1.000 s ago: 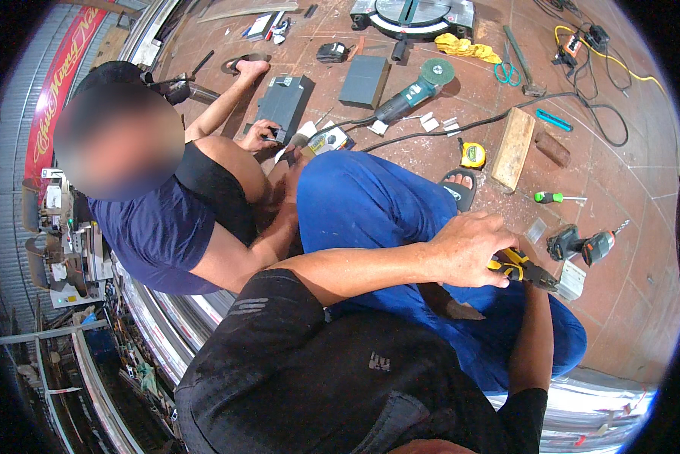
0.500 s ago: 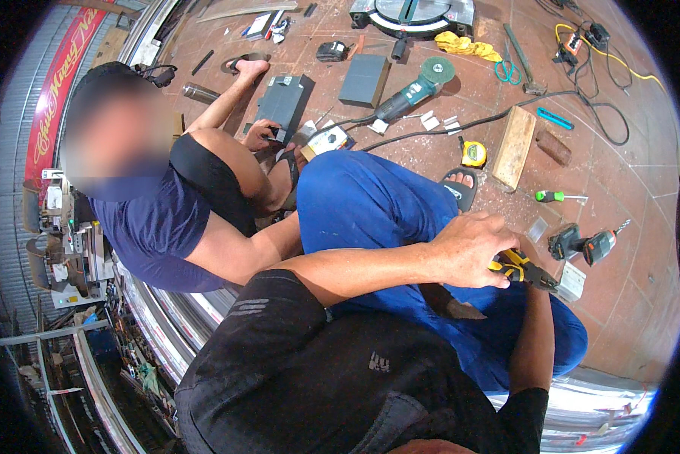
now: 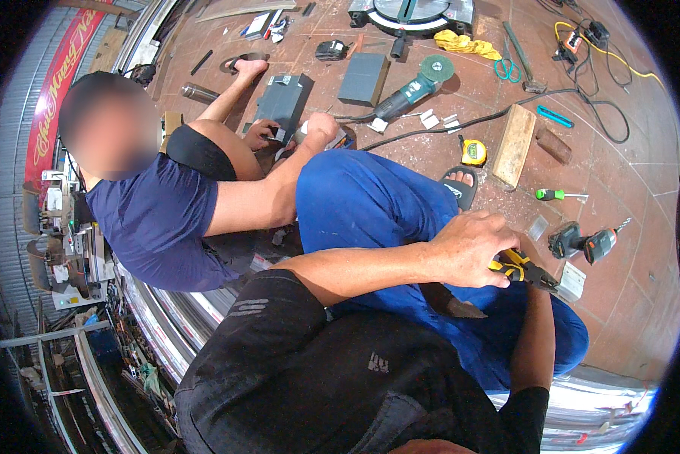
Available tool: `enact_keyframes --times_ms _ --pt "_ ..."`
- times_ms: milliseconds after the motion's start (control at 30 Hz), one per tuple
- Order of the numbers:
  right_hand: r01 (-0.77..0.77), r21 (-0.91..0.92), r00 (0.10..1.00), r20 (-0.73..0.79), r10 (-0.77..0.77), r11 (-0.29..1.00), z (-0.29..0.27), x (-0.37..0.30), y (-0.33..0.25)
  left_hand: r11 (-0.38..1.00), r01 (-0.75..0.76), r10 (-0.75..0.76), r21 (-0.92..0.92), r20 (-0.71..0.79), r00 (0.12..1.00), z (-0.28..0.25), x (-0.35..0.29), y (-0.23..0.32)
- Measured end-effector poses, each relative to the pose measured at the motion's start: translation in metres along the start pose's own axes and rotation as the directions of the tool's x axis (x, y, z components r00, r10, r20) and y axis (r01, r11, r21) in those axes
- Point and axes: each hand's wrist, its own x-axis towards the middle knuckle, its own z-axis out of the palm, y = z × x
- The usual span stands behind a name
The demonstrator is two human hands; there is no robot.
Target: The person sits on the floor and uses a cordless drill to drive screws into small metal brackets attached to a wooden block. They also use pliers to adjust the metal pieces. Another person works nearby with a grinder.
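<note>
My left hand is closed around the handles of yellow-and-black pliers, whose dark jaws point to the right. Behind the pliers my right forearm comes up from below; its hand is mostly hidden by them, so its fingers do not show clearly. Beside the jaws there is a short pale metal profile piece; whether my right hand touches it I cannot tell. A cordless drill lies just beyond. Both hands are over my bent legs in blue trousers.
At the left a co-worker sits with both hands near a grey metal box. On the tiled floor lie an angle grinder, a wooden block, a tape measure, a green screwdriver and cables. A mitre saw stands at the back.
The co-worker leans differently and has brought one arm forward, its hand now by the small box beside the grey metal box. My hands and the pliers have hardly moved.
</note>
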Motion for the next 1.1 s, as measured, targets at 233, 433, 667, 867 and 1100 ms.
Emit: enact_keyframes --times_ms 233,433,667,867,1100 --pt "0.024 0.008 1.000 0.010 -0.024 1.000 0.002 0.003 0.000 1.000 -0.003 0.002 0.013 0.019 1.000 0.000 0.001 0.001" --pt "-0.039 0.062 0.999 0.031 0.037 0.997 0.004 0.004 0.001 1.000 -0.001 0.000 0.026 0.031 1.000 0.000 0.001 0.001" --pt "0.001 0.051 1.000 0.002 -0.001 0.999 0.004 0.003 0.005 1.000 -0.005 0.005 0.015 0.020 1.000 0.002 0.001 -0.001" --pt "0.018 0.036 0.999 -0.033 -0.017 0.999 0.003 0.001 0.004 1.000 0.001 -0.002 0.020 0.033 0.999 0.001 0.002 -0.001" --pt "0.134 0.045 0.991 0.006 -0.134 0.990 -0.012 0.001 -0.025 1.000 -0.020 0.020 0.003 -0.012 1.000 0.001 0.001 -0.001"
